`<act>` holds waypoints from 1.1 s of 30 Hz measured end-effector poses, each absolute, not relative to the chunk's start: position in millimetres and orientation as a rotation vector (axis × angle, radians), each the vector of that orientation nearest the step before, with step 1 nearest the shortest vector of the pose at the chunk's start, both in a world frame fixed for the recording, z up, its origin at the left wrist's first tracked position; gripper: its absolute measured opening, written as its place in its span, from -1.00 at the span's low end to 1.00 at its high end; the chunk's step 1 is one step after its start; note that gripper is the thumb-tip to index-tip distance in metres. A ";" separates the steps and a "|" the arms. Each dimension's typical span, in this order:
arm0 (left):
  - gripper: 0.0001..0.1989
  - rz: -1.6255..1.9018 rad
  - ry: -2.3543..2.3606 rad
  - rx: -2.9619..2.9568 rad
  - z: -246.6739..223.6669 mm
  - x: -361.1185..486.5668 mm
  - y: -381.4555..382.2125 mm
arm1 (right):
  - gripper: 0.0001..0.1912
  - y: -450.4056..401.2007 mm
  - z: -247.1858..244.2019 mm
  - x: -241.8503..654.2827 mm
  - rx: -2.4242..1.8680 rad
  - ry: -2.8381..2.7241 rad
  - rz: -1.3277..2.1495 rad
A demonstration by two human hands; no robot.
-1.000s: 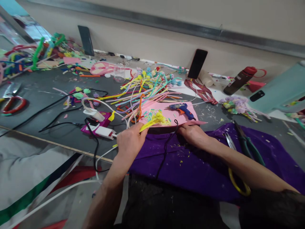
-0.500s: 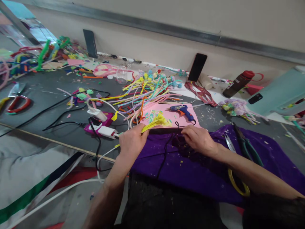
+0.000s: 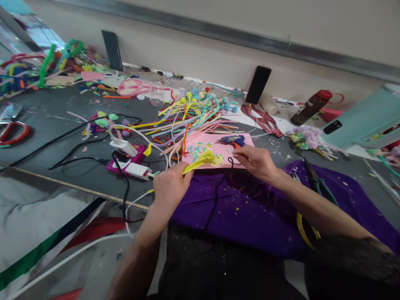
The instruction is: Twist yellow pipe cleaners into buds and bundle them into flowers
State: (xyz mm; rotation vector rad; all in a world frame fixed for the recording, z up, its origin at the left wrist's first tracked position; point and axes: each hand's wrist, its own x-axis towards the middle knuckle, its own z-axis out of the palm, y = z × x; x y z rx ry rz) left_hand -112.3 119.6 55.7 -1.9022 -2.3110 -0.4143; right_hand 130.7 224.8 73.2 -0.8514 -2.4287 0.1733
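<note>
My left hand (image 3: 171,183) is closed around the stems of a bunch of yellow pipe cleaners (image 3: 204,159), whose curled end points to the right. The bunch hangs over the near edge of a pink sheet (image 3: 210,138) strewn with small cut bits. My right hand (image 3: 256,161) has its fingers curled round the handle of a blue glue gun (image 3: 233,139) with an orange trigger. The gun's nozzle points left over the sheet, and my hand hides most of the handle. A black cord loops just below my right fingers.
Pipe cleaners (image 3: 200,118) lie in a heap behind the sheet. A magenta power block (image 3: 139,156) with white plugs sits left. Pliers (image 3: 317,179) rest on purple cloth (image 3: 250,233) at right. A bottle (image 3: 312,107) and phone (image 3: 258,84) stand behind; scissors (image 3: 14,131) lie far left.
My right hand has moved up from the sheet's near edge onto the glue gun's handle. My left hand still holds the yellow bunch. The view has shifted slightly.
</note>
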 end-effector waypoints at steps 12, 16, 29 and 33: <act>-0.63 -0.443 -2.380 -1.884 62.9 -111.1 124.2 | -0.53 179.0 36.7 126.3 -0.962 -2.932 -0.029; -0.63 -0.399 -2.369 -1.883 62.7 -110.7 121.9 | -0.44 192.3 32.9 116.1 -1.058 -2.919 -0.018; -0.74 -0.066 -2.246 -2.112 51.7 -118.4 102.6 | -0.60 170.8 38.1 145.3 -0.858 -2.980 -0.078; -0.72 -0.101 -2.277 -2.142 49.0 -120.8 98.6 | -0.56 169.2 37.9 180.0 -1.093 -2.928 -0.140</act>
